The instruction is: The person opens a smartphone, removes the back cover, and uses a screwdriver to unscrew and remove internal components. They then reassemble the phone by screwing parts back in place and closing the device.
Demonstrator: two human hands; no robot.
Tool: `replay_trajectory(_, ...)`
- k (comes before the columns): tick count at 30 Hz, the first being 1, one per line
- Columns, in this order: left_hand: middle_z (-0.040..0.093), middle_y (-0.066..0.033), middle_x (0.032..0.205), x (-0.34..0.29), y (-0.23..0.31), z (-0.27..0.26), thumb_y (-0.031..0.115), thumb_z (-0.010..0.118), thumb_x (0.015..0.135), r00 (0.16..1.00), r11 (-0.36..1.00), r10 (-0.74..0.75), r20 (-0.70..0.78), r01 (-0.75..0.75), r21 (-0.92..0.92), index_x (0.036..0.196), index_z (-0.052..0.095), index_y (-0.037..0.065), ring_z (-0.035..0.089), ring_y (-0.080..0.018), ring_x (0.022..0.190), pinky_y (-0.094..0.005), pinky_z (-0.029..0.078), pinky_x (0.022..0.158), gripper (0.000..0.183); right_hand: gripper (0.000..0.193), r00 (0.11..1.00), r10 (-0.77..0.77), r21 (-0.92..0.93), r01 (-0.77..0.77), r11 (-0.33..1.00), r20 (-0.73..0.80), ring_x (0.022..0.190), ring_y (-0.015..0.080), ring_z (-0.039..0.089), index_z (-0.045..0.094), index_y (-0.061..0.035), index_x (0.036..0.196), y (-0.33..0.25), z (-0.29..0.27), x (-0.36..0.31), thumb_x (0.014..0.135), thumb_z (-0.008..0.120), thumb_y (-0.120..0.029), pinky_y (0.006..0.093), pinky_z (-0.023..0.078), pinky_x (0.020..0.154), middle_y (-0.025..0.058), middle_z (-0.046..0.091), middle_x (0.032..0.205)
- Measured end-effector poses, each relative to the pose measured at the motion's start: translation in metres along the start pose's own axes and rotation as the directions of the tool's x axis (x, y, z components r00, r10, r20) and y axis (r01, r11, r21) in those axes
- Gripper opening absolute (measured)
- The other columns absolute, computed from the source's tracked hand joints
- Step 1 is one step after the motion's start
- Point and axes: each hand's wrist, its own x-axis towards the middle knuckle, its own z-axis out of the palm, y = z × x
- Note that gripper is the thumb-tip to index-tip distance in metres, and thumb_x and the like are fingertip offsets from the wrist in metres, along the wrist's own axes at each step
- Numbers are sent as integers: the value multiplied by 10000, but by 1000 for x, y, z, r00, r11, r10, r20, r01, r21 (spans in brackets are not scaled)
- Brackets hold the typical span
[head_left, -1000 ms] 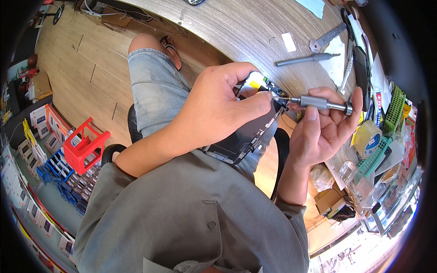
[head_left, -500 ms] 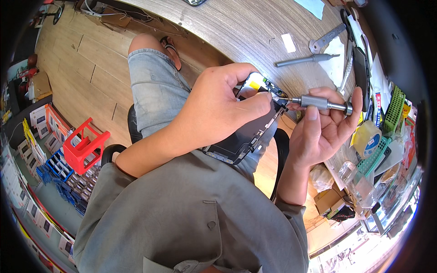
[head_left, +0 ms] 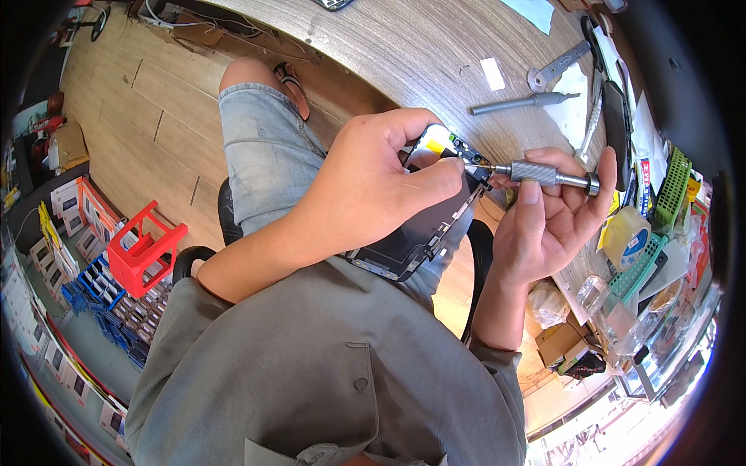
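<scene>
My left hand (head_left: pixel 385 175) is closed on an opened phone (head_left: pixel 420 227), its thumb lying across the upper part near a yellow patch. The phone is tilted above my lap, with its dark inner side and metal edge strip showing. Between the thumb and fingers of my right hand (head_left: pixel 548 221) is a slim silver precision screwdriver (head_left: pixel 536 173) with a knurled handle. Its thin tip points left and meets the phone's upper corner beside my left thumb. Whether it sits in a screw is too small to tell.
On the wooden table (head_left: pixel 404 58) lie a grey pen-shaped tool (head_left: pixel 521 103), a grey flat-bladed tool (head_left: pixel 558 66) and a small white paper (head_left: pixel 492 74). Clutter with a tape roll (head_left: pixel 626 237) and green baskets (head_left: pixel 673 186) fills the right edge. A red stool (head_left: pixel 145 248) stands at left.
The screwdriver and my right hand have shifted very slightly left. My left hand and the phone have stayed in place.
</scene>
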Motion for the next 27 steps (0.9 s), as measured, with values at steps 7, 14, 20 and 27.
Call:
replay_trajectory(7,682,58,870,0,-1,0,93,773,1054,1000,1000,-8,-2,8,22,1116,778,-14,558,-4,795,-217,446,685,123,912,997,72,19,-71,997,-38,917,252,783,157,-16,1759,-4,3,0,1021,677,112,368,694,841,301,693,1272)
replay_trajectory(14,697,55,889,0,-3,0,90,774,1054,1000,1000,0,0,0,28,1170,795,-21,572,-8,803,-217,454,688,162,798,1000,4,18,-4,1000,-18,970,225,760,247,8,1739,0,3,1,1052,640,106,348,693,834,297,694,1257)
replay_trajectory(20,715,52,920,0,-2,0,82,769,1054,1000,1000,-17,3,17,24,1205,802,-24,565,-3,809,-207,452,696,188,799,999,16,19,-15,1000,-31,952,225,750,251,10,1739,-2,2,3,1046,637,101,349,687,826,296,695,1255)
replay_trajectory(27,715,53,939,-2,-2,0,60,762,1053,1000,1000,0,6,0,8,1204,795,-25,562,2,834,-201,451,714,176,777,992,56,52,-50,997,-112,931,226,731,258,21,1735,-5,1,3,1048,617,76,389,707,766,289,691,1241)
